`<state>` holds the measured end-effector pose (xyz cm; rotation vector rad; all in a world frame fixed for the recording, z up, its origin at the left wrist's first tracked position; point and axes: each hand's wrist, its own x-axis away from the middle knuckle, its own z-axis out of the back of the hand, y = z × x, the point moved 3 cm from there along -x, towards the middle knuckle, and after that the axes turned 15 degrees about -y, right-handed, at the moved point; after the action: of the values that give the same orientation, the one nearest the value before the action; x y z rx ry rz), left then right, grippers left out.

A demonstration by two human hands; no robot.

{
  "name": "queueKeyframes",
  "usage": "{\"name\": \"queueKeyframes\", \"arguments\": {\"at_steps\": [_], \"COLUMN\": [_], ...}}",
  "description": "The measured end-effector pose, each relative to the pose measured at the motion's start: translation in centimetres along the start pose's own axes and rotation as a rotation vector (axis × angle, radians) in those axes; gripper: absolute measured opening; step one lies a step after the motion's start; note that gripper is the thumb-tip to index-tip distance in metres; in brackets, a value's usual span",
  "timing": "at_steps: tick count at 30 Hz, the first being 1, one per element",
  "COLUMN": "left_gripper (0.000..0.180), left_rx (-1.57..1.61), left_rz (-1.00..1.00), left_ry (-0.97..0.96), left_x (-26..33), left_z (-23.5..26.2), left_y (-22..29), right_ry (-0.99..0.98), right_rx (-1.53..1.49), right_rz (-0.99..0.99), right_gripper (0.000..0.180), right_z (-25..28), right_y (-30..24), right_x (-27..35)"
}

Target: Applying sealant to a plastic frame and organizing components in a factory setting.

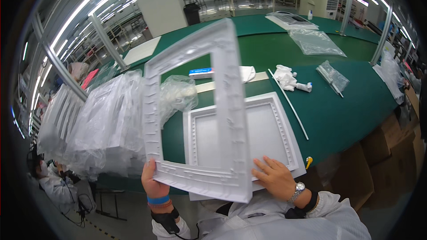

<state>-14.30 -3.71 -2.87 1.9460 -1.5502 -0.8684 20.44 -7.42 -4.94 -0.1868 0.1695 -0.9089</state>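
Observation:
A white rectangular plastic frame with an open middle and ribbed sides stands tilted up before me. My left hand is closed on its lower left corner. Just beside the frame's lower right edge, my right hand has its fingers stretched out over the near edge of a white panel. Whether its fingertips touch the frame, I cannot tell. That panel lies flat on the green table, has a raised rim with a row of small notches, and is partly hidden by the frame.
Bagged white frames stand stacked at the left. A crumpled clear bag, a blue-and-white box, a thin white rod, a white cloth and a bagged part lie on the table. Cardboard boxes stand at the right.

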Motion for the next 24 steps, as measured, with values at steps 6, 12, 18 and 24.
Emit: {"name": "queueKeyframes", "arguments": {"at_steps": [6, 12, 18, 24], "left_gripper": [0.037, 0.053, 0.066, 0.065], "left_rx": [0.0, -0.017, 0.063, -0.706], "left_rz": [0.536, 0.68, 0.365, 0.287], "left_ry": [-0.429, -0.498, -0.37, -0.423], "left_x": [-1.1, -2.9, -2.1, 1.8], "left_z": [-2.0, -3.3, -5.4, -5.2], "left_y": [-0.2, -2.9, -2.1, -5.4], "right_ry": [0.411, 0.225, 0.408, 0.449], "right_rx": [-1.569, -1.854, -1.86, -1.604], "right_rz": [-0.073, 0.14, -0.018, -0.239], "right_gripper": [0.058, 0.063, 0.065, 0.055], "right_z": [4.2, 6.3, 5.4, 4.6], "right_y": [7.3, 8.2, 7.5, 7.8], "right_x": [2.3, 2.4, 2.8, 2.1]}}
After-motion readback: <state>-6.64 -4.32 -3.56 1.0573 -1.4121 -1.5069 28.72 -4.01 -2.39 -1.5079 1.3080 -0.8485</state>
